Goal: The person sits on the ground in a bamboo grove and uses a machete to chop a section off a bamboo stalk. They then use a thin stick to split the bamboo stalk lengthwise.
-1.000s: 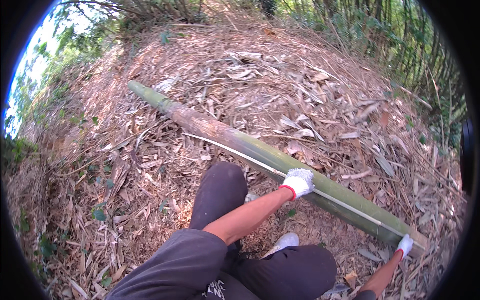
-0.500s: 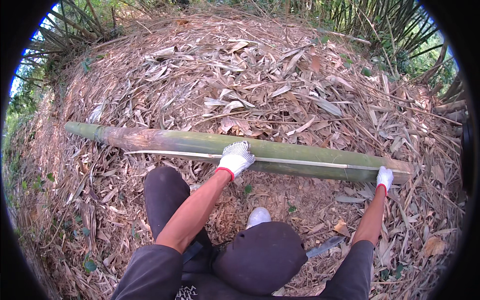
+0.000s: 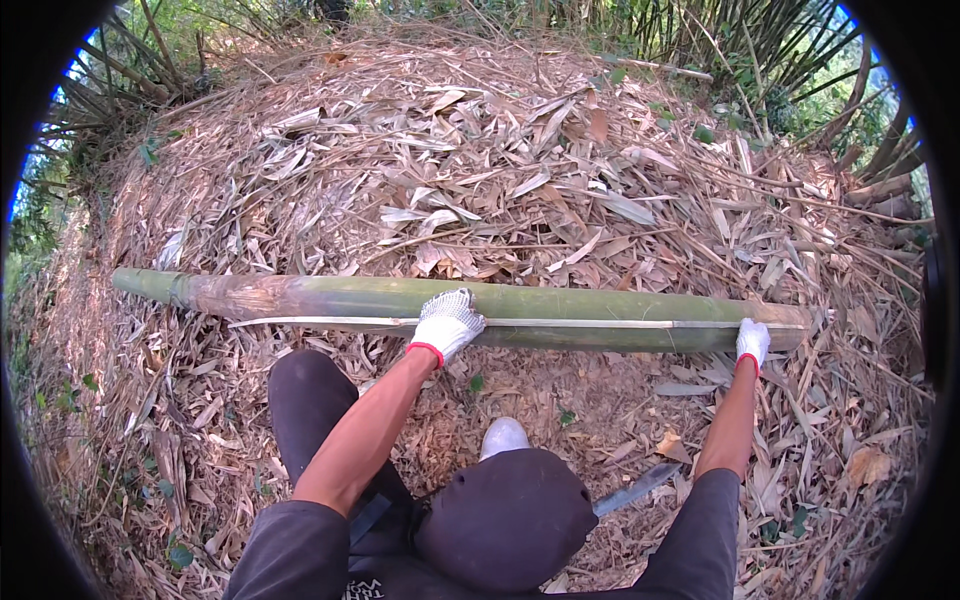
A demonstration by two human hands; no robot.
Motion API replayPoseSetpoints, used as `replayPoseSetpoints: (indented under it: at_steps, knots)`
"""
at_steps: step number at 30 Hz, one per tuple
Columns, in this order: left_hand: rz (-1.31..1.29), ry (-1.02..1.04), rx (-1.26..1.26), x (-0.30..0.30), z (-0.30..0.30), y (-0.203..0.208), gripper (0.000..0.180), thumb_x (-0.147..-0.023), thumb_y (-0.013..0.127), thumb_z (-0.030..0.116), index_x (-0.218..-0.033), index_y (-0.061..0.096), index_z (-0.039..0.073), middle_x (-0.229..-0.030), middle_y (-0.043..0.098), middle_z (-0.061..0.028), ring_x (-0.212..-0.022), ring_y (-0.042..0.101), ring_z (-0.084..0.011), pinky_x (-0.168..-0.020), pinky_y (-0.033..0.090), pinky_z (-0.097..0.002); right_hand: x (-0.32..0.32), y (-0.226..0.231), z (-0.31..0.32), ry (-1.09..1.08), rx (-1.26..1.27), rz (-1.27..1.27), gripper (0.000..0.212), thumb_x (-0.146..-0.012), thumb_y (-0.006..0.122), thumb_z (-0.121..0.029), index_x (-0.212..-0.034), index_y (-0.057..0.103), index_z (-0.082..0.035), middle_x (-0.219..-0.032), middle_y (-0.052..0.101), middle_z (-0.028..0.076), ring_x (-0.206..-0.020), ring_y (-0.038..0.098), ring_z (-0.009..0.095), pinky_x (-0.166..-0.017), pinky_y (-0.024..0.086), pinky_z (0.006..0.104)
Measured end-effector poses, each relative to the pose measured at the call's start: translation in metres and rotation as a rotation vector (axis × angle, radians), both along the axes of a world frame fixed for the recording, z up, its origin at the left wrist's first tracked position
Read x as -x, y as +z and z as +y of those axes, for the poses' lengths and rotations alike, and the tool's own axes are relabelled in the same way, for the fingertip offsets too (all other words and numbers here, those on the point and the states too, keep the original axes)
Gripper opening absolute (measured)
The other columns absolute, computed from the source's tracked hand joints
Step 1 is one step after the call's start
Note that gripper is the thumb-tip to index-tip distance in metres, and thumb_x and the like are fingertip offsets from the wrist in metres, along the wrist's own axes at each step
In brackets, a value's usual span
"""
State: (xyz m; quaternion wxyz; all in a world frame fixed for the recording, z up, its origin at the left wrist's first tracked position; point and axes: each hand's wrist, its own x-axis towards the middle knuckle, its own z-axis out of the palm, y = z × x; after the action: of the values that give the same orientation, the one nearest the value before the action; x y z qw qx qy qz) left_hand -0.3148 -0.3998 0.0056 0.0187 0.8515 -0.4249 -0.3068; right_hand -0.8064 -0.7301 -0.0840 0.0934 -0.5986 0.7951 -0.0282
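A thick green bamboo pole [image 3: 580, 303] lies crosswise on the ground in front of me, browner toward its right end and on part of its left. A long, thin, pale bamboo strip [image 3: 600, 324] runs along its near side, its left tip bending slightly away from the pole. My left hand [image 3: 448, 322], in a white knitted glove with a red cuff, is closed over the strip near the middle and rests against the pole. Gloved the same way, my right hand [image 3: 753, 340] pinches the strip near the pole's right end; its fingertips are partly hidden.
Dry bamboo leaves [image 3: 440, 215] cover the slope all around. A blade [image 3: 637, 490] lies on the ground right of my bent knee [image 3: 510, 515]. Bamboo stems [image 3: 880, 190] stand at the far right, and more stems [image 3: 130, 75] at the far left.
The whole view has shifted slightly, so pole, hands and ground appear a little farther left. Both hands keep the same places along the strip.
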Motion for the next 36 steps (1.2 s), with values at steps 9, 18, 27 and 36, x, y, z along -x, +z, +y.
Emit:
replayPoseSetpoints:
  at_steps: [9,18,27,36]
  knots:
    - [-0.064,-0.001,0.031,0.006,0.003,0.001,0.032,-0.077,0.063,0.032,-0.093,0.063,0.004,-0.093,0.065,-0.0205,-0.091,0.063,-0.0362,-0.082,0.049,-0.045,-0.02,0.027,0.031,-0.103,0.259,-0.195,0.046,-0.085,0.054,-0.032,-0.098,0.062,0.011,-0.098,0.062,0.033,-0.096,0.059,0.045,-0.085,0.044,0.0494]
    - [-0.163,-0.097,-0.022,0.0,-0.003,-0.016,0.037,-0.077,0.062,0.032,-0.099,0.064,0.002,-0.098,0.066,-0.0227,-0.093,0.063,-0.0381,-0.084,0.05,-0.0453,-0.194,0.072,0.176,0.621,0.546,-0.325,0.043,-0.078,0.061,-0.015,-0.12,0.056,-0.004,-0.112,0.059,0.017,-0.103,0.055,0.034,-0.09,0.043,0.0457]
    - [-0.115,-0.105,-0.041,-0.003,-0.004,-0.016,0.045,-0.073,0.07,0.039,-0.096,0.064,0.002,-0.098,0.066,-0.0229,-0.094,0.064,-0.0379,-0.084,0.05,-0.0433,-0.319,0.055,0.276,1.021,0.029,-0.532,0.035,-0.081,0.059,-0.02,-0.113,0.064,-0.007,-0.119,0.058,0.013,-0.119,0.05,0.028,-0.107,0.03,0.0517]
    - [-0.12,-0.107,-0.014,-0.001,-0.002,-0.014,0.043,-0.074,0.071,0.04,-0.094,0.065,0.002,-0.096,0.067,-0.0215,-0.092,0.064,-0.0366,-0.082,0.05,-0.0431,-0.332,0.027,0.28,0.947,0.03,-0.617,0.014,-0.078,0.064,-0.022,-0.087,0.072,-0.014,-0.109,0.061,0.004,-0.119,0.05,0.026,-0.108,0.025,0.0542]
